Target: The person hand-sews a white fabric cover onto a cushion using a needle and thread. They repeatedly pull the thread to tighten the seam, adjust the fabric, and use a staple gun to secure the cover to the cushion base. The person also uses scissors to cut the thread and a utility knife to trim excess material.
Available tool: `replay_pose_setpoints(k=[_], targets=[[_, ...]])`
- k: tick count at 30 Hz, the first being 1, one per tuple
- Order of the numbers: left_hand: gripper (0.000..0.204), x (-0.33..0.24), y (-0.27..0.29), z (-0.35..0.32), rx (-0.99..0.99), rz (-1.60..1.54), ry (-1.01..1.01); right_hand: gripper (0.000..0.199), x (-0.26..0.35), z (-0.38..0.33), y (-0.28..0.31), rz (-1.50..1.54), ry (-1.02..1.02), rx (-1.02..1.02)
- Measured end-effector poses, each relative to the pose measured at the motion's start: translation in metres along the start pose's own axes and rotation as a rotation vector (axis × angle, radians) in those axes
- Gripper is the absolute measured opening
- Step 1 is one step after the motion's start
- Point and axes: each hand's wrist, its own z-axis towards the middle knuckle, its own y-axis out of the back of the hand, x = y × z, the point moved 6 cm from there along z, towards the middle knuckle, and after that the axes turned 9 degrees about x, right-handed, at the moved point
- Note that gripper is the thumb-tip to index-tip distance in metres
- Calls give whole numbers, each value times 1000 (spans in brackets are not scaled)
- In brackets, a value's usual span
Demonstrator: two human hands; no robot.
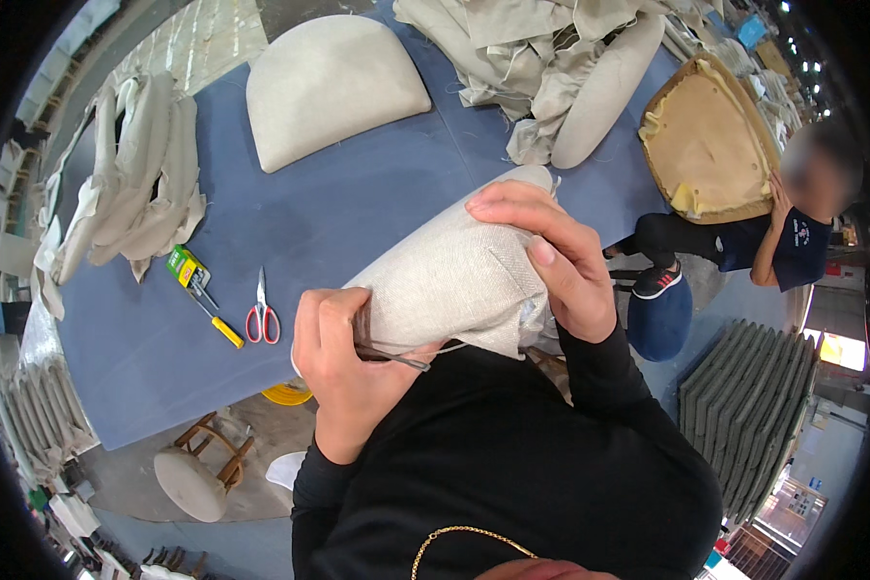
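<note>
Gripping a beige fabric-covered cushion (454,275) against the chest, just above the near edge of the blue counter (309,213), the person works its lower seam; the right hand (561,256) lies over the top, fingers (512,208) curled and pressed on the cloth; the left hand (343,372) has its fingers closed around a thin metal tool (401,360), perhaps a needle or hook, though the view is too small to be sure. Red-handled scissors (262,314) and a yellow-handled tool (217,324) lie apart on the counter. The point could slip and prick the right palm, or the cover could pucker if the right hand's pressure eases.
</note>
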Motion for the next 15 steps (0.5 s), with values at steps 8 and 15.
replay_pose_setpoints(k=[8, 15], targets=[[74, -10, 8, 26, 229, -276, -108, 40, -8, 11, 10, 32, 49, 58], [57, -10, 8, 84, 333, -452, -94, 31, -27, 33, -11, 139, 103, -103]])
